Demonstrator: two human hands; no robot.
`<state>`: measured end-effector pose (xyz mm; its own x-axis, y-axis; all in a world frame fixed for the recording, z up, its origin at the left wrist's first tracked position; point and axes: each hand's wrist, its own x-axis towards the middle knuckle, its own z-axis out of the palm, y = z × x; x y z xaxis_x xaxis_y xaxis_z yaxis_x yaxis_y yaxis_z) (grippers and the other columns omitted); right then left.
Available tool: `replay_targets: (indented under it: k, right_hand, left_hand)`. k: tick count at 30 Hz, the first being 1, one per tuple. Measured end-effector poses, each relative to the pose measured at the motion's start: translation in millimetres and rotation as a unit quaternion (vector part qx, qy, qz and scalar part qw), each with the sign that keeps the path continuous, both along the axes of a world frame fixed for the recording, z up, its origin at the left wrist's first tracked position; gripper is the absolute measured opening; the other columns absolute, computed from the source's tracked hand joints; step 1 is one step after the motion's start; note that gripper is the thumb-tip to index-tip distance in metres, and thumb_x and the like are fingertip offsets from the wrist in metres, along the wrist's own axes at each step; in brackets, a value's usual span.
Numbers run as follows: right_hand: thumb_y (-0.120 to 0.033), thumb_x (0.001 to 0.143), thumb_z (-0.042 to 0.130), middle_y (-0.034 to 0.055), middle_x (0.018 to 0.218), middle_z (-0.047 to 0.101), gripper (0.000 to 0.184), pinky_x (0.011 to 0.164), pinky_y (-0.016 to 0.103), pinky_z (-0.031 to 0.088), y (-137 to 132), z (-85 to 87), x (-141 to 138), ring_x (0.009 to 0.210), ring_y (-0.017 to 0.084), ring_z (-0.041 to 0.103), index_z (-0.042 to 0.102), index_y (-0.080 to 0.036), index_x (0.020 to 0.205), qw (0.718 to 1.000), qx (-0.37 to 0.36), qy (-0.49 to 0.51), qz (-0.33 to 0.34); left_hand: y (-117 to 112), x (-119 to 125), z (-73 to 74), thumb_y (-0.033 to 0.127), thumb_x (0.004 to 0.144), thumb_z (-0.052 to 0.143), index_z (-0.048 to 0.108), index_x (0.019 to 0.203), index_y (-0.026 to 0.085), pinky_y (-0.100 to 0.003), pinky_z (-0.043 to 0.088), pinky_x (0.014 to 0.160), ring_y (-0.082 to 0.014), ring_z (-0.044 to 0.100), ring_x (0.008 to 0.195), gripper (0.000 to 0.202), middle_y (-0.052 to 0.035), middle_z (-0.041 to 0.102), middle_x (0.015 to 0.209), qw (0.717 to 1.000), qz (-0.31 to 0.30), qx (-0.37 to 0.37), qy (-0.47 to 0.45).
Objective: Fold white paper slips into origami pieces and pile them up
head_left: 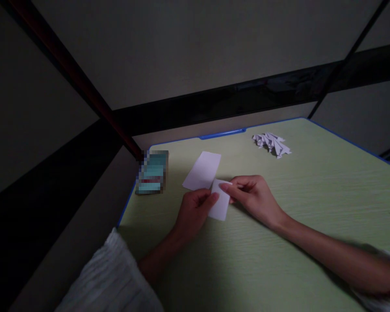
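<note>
Both my hands hold a small white paper slip [221,203] just above the pale green table [279,225]. My left hand [195,212] pinches its left edge with thumb and fingers closed. My right hand [251,195] pinches its upper right corner, fingers curled. A second white paper sheet [202,170] lies flat on the table just behind the held slip, beyond my left hand.
A pile of folded white paper shapes [272,144] sits near the table's far edge. A blurred teal packet [152,172] lies at the far left corner. The table has a blue rim [222,133]; dim walls and dark beams stand behind.
</note>
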<state>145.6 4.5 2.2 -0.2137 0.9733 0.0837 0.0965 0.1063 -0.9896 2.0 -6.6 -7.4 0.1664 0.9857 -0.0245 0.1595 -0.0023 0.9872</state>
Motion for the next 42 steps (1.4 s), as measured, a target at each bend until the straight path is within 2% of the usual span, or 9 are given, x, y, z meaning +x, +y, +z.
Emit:
replay_targets:
  k: [2, 8, 11, 15, 18, 25, 32, 38, 42]
  right_hand:
    - [-0.033, 0.070, 0.053, -0.0046, 0.043, 0.040, 0.031, 0.039, 0.020, 0.023, -0.7, -2.8, 0.7, 0.040, 0.005, 0.032, 0.049, -0.013, 0.047, 0.999, 0.022, -0.040, 0.010]
    - [-0.035, 0.074, 0.048, -0.0045, 0.046, 0.037, 0.032, 0.040, 0.021, 0.024, -0.1, -7.2, 1.5, 0.043, 0.007, 0.031, 0.047, -0.014, 0.050, 0.994, 0.058, -0.089, 0.025]
    - [-0.034, 0.078, 0.042, -0.0044, 0.048, 0.037, 0.031, 0.042, 0.020, 0.025, 0.5, -7.0, 0.0, 0.045, 0.007, 0.034, 0.046, -0.015, 0.054, 0.993, 0.056, -0.091, 0.044]
    - [-0.029, 0.083, 0.035, -0.0025, 0.055, 0.043, 0.026, 0.045, 0.020, 0.030, -0.9, -4.8, -1.8, 0.051, 0.008, 0.040, 0.047, -0.015, 0.064, 0.989, 0.057, -0.104, 0.086]
    - [-0.025, 0.083, 0.036, -0.0024, 0.056, 0.045, 0.023, 0.046, 0.020, 0.031, -2.6, -2.0, -1.8, 0.050, 0.008, 0.041, 0.045, -0.016, 0.064, 0.986, 0.068, -0.114, 0.098]
    - [-0.030, 0.082, 0.037, -0.0037, 0.049, 0.038, 0.030, 0.044, 0.020, 0.028, -3.4, 0.1, -1.9, 0.047, 0.008, 0.037, 0.040, -0.016, 0.055, 0.981, 0.082, -0.170, 0.049]
    - [-0.026, 0.083, 0.036, -0.0029, 0.055, 0.042, 0.022, 0.047, 0.020, 0.029, -2.8, -3.2, -2.9, 0.051, 0.008, 0.039, 0.042, -0.016, 0.064, 0.981, 0.067, -0.139, 0.120]
    - [-0.032, 0.083, 0.034, -0.0028, 0.050, 0.041, 0.032, 0.047, 0.021, 0.029, -2.4, -3.7, -5.3, 0.048, 0.008, 0.037, 0.044, -0.015, 0.057, 0.986, 0.057, -0.135, 0.084]
    - [-0.036, 0.082, 0.035, -0.0025, 0.050, 0.041, 0.037, 0.047, 0.021, 0.030, -2.5, -2.8, -4.9, 0.048, 0.008, 0.036, 0.047, -0.014, 0.054, 0.990, 0.037, -0.105, 0.091]
  left_hand:
    - [2.0, -1.2, 0.1, 0.032, 0.065, 0.057, 0.059, 0.057, 0.011, -0.017, 0.032, 0.044, -0.0074, 0.044, 0.046, 0.022, 0.0029, 0.053, 0.050, 0.999, 0.021, 0.017, 0.027]
    - [0.4, -1.2, 0.9, 0.029, 0.068, 0.052, 0.051, 0.046, 0.012, -0.018, 0.025, 0.041, -0.0056, 0.034, 0.042, 0.028, 0.0055, 0.038, 0.042, 0.994, -0.021, 0.038, 0.099]
    - [-0.8, -0.6, 1.6, 0.030, 0.069, 0.050, 0.045, 0.042, 0.013, -0.018, 0.022, 0.039, -0.0048, 0.030, 0.038, 0.032, 0.0063, 0.034, 0.038, 0.994, -0.004, 0.046, 0.098]
    - [0.3, -0.8, 2.8, 0.031, 0.069, 0.050, 0.044, 0.041, 0.014, -0.018, 0.025, 0.036, -0.0049, 0.033, 0.032, 0.033, 0.0062, 0.038, 0.034, 0.998, 0.039, 0.018, 0.052]
    - [0.2, -0.1, 3.6, 0.029, 0.067, 0.052, 0.046, 0.040, 0.014, -0.018, 0.032, 0.039, -0.0061, 0.040, 0.034, 0.032, 0.0041, 0.045, 0.035, 0.999, 0.042, 0.018, 0.024]
    - [-2.8, 2.2, 3.9, 0.029, 0.066, 0.055, 0.051, 0.044, 0.013, -0.018, 0.036, 0.039, -0.0069, 0.045, 0.035, 0.027, 0.0037, 0.050, 0.038, 0.997, 0.061, -0.002, -0.048]
    - [-1.8, -0.7, 2.5, 0.026, 0.066, 0.057, 0.052, 0.044, 0.013, -0.016, 0.035, 0.037, -0.0052, 0.044, 0.034, 0.026, 0.0040, 0.050, 0.038, 0.991, 0.102, 0.017, -0.080]
    - [-1.0, -1.0, -2.5, 0.027, 0.066, 0.058, 0.054, 0.048, 0.012, -0.015, 0.036, 0.037, -0.0052, 0.046, 0.036, 0.024, 0.0039, 0.051, 0.042, 0.987, 0.104, 0.032, -0.121]
    - [-1.3, -0.4, -3.1, 0.029, 0.066, 0.058, 0.053, 0.049, 0.012, -0.016, 0.036, 0.037, -0.0059, 0.046, 0.037, 0.024, 0.0036, 0.051, 0.043, 0.985, 0.113, 0.032, -0.128]
